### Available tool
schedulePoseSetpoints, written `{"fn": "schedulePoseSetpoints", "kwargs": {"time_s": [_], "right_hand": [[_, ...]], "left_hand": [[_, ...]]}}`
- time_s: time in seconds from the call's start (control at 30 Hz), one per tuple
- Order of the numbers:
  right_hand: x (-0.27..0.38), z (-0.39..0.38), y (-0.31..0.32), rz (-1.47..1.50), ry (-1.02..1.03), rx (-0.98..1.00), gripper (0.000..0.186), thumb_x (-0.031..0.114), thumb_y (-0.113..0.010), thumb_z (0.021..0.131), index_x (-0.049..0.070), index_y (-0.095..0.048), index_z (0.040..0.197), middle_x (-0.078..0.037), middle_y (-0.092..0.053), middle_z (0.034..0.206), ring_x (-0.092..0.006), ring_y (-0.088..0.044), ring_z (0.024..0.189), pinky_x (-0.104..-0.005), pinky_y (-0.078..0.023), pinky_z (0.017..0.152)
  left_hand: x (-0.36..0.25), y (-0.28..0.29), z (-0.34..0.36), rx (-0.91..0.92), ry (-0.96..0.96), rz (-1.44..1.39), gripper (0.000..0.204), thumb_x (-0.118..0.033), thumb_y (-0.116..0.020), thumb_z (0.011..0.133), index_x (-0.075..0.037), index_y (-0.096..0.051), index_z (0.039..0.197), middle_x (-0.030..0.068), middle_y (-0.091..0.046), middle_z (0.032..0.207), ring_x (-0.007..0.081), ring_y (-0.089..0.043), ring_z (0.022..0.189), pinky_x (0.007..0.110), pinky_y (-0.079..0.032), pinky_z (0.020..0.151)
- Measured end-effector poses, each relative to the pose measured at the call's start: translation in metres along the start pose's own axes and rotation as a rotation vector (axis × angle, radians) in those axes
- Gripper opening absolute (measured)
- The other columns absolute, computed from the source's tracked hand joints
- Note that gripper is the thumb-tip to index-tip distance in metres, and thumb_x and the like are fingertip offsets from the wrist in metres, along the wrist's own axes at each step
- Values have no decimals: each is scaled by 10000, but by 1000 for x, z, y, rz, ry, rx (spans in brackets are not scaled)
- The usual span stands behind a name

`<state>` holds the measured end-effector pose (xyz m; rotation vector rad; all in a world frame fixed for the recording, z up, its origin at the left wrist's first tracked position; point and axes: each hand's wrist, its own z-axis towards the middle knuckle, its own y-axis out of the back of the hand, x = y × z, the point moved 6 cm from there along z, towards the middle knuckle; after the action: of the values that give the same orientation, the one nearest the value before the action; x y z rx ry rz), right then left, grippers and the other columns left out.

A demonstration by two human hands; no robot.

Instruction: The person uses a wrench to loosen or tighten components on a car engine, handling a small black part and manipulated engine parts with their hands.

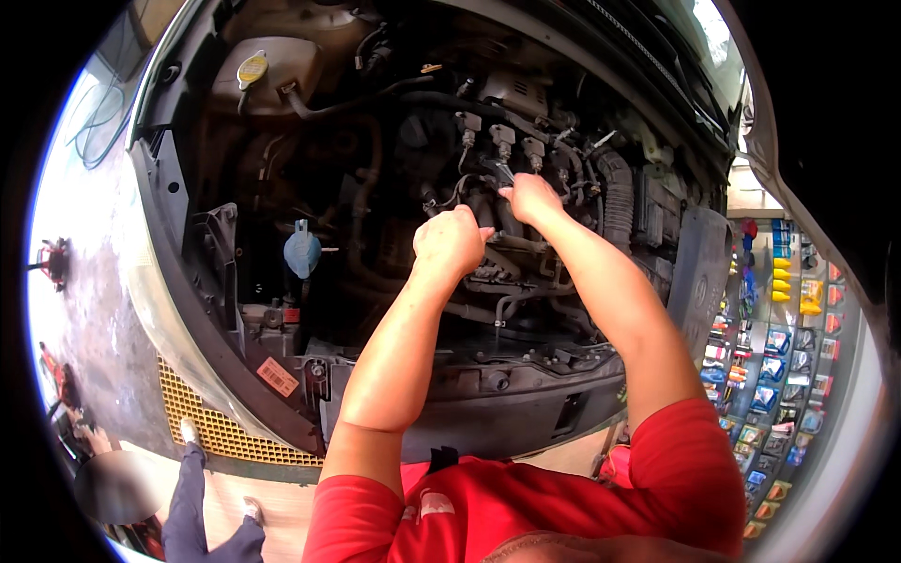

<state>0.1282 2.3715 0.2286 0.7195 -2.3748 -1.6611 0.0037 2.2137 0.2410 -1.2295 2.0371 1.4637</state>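
Both my arms reach over the front of a car's open engine bay. My left hand (449, 242) is closed in a fist above the dark hoses at the middle of the engine, its thumb toward the right; what it holds, if anything, is hidden. Farther in and to the right, my right hand (533, 198) is closed around a slim metal tool (505, 172), whose exact kind I cannot make out. Just beyond that hand sit several ignition coils (503, 141) in a row. A thin cable (460, 190) loops up between the two hands.
A ribbed air hose (616, 192) runs along the right side. At the left are a pale coolant tank (267, 80) and a blue cap (301, 251). The front crossmember (497, 408) lies under my forearms. Another person's legs (192, 497) show at lower left; shelves of goods (774, 366) stand at right.
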Motion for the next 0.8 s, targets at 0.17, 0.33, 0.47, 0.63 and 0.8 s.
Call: {"fn": "schedulePoseSetpoints", "kwargs": {"time_s": [0.17,0.33,0.47,0.63,0.8], "right_hand": [[-17,-7,-49,894,-381,162,473,378,-639,980,-91,-651,922,-161,-672,706,-271,-653,550,-411,-517,513],[-7,2,-52,801,-416,137,441,373,-616,995,-66,-649,965,-154,-681,747,-248,-656,568,-398,-523,506],[-3,10,-41,605,-396,88,491,376,-632,981,-88,-701,835,-185,-704,682,-307,-702,586,-409,-569,598],[-2,9,-31,540,-437,128,503,395,-628,981,-80,-711,839,-182,-717,706,-297,-717,616,-410,-581,625],[1,15,-30,444,-419,152,516,405,-629,980,-81,-713,827,-178,-717,703,-314,-720,623,-412,-585,642]], "left_hand": [[-5,0,-1,-5,-28,-3,485,-459,-680,909,1,-671,1063,205,-731,1024,361,-699,1014,464,-553,859],[-5,0,0,25,0,23,487,-456,-677,913,5,-666,1069,207,-730,1024,360,-695,1024,461,-551,862],[-3,2,0,13,-2,14,488,-456,-676,914,6,-665,1069,207,-730,1024,361,-693,1030,461,-549,868],[-4,2,-2,15,-12,9,485,-451,-677,914,7,-666,1072,209,-728,1029,359,-693,1031,460,-547,876],[-4,4,0,33,9,11,484,-448,-678,915,6,-671,1084,207,-727,1050,357,-689,1047,459,-546,884]]}}
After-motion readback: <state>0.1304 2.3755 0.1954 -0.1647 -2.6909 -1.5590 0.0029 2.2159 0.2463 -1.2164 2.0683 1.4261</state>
